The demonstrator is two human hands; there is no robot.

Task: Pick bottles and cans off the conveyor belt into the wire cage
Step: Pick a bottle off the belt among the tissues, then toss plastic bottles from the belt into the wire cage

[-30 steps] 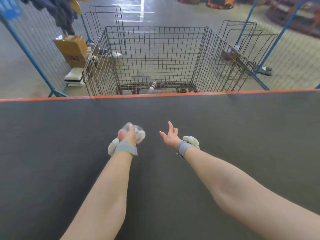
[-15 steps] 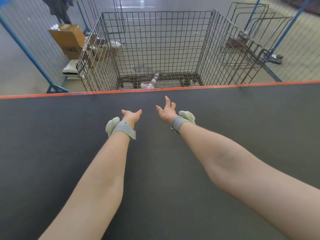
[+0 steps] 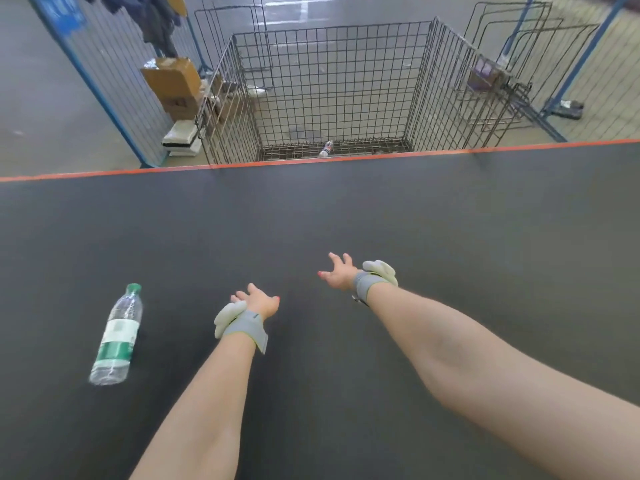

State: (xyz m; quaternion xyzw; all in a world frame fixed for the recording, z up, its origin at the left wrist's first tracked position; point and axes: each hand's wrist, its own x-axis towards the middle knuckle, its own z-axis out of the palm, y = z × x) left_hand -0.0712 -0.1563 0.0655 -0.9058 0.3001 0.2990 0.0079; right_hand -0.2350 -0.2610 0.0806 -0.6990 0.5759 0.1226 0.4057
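While flat on the belt (image 3: pixel 346 220), bottle (image 3: pixel 116 336) apart, left of left hand (image 3: pixel 258 301).

two bottles: one green-capped bottle (image 3: pixel 116 336) lying on the conveyor belt (image 3: pixel 450 209), one small bottle (image 3: pixel 326 149) inside the single wire cage (image 3: pixel 346 74) just beyond the conveyor belt's far edge. two hands above the conveyor belt, a left hand (image 3: pixel 259 301) and a right hand (image 3: pixel 341 275), with two wrist straps (image 3: pixel 246 327). one cardboard box (image 3: pixel 173 84) beyond the conveyor belt.
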